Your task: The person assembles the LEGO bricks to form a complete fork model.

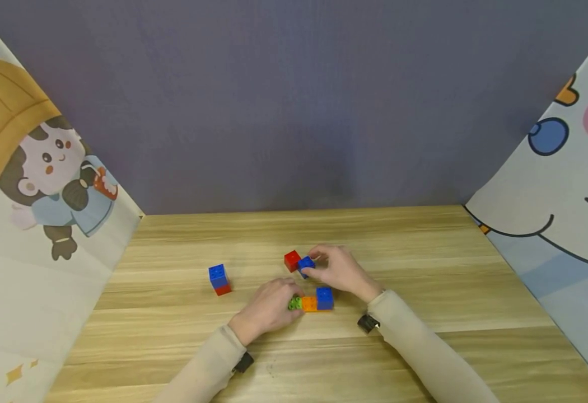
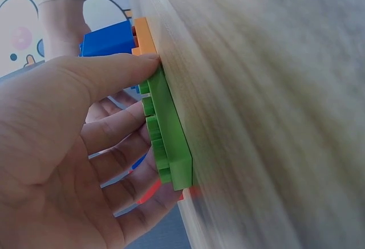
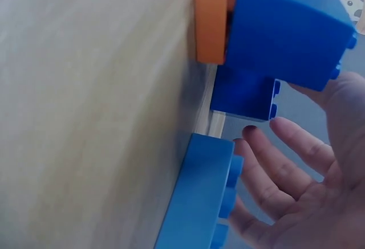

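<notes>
A low green brick [image 2: 171,123], joined end to end with an orange brick [image 1: 309,304], lies studs up on the table. My left hand [image 1: 272,305] holds the green brick, thumb along one side and fingers along the other. A blue brick [image 1: 325,298] stands on the orange one's right end. Farther back, my right hand [image 1: 343,272] pinches a dark blue brick [image 1: 306,266] between thumb and index finger, its contact partly hidden in the right wrist view. Touching or very near that brick is a red brick [image 1: 292,261]. A lighter blue brick [image 3: 197,195] shows beside the right fingers.
To the left, a blue brick [image 1: 218,275] sits stacked on a red brick [image 1: 222,290]. The wooden table [image 1: 183,240] ends at a grey back panel [image 1: 294,123]. Printed cartoon panels flank both sides.
</notes>
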A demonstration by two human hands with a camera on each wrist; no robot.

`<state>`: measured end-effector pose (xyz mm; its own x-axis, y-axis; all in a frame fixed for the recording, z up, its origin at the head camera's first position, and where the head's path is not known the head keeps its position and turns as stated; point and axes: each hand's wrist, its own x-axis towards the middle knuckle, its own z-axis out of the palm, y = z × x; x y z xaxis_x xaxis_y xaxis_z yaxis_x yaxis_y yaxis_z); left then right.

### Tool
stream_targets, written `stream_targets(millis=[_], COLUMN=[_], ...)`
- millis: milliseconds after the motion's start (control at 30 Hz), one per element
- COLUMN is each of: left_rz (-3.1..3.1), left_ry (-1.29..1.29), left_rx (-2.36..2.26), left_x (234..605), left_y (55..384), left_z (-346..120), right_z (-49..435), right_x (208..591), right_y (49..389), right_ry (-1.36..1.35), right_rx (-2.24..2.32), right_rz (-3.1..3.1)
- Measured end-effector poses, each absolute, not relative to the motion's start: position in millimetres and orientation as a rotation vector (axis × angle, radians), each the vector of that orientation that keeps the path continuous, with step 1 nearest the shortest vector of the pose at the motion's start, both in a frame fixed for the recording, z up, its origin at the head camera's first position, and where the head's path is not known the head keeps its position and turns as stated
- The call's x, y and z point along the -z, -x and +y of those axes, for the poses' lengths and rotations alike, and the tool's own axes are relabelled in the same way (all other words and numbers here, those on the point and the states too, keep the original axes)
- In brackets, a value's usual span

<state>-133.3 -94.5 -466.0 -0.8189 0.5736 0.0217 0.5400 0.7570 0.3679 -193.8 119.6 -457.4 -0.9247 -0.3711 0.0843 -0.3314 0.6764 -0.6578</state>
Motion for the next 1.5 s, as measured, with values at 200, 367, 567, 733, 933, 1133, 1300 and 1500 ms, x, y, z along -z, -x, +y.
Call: stream_targets(millis=[200,367,567,733,933,1133,1300,1500], left_rz=[2.86,2.861,2.86,2.864,2.869,2.865,2.864,2.86], left_ry=[-0.906,-0.91,-0.914,-0.923,-0.928,-0.926,-0.923,-0.92], left_rx=[-0.553,-0.546,-0.557,-0.554,-0.553,-0.563,-0.566,-0.565], left_x=[465.6,465.9,466.5,466.9,467.1,467.3,466.7,466.7], left_y=[132.5,132.4,132.9,133.2,133.4,133.0,132.7,132.3], left_z=[-95.6,-96.5,-97.1,-97.4,-97.6,-97.0,-96.6,-97.4], right_z=[115.1,113.2,112.7,112.9,113.2,114.5,115.1,115.9], right_x=[460.2,462.3,464.8,465.2,464.4,462.8,460.0,456.3], right_y=[193.3,194.0,194.8,194.2,193.2,191.9,189.8,185.6], right_ry=[0.612,0.617,0.633,0.64,0.624,0.624,0.627,0.681], right_rx=[1.074,1.06,1.068,1.085,1.106,1.139,1.158,1.164], right_rz=[2.843,2.859,2.855,2.847,2.841,2.843,2.839,2.842])
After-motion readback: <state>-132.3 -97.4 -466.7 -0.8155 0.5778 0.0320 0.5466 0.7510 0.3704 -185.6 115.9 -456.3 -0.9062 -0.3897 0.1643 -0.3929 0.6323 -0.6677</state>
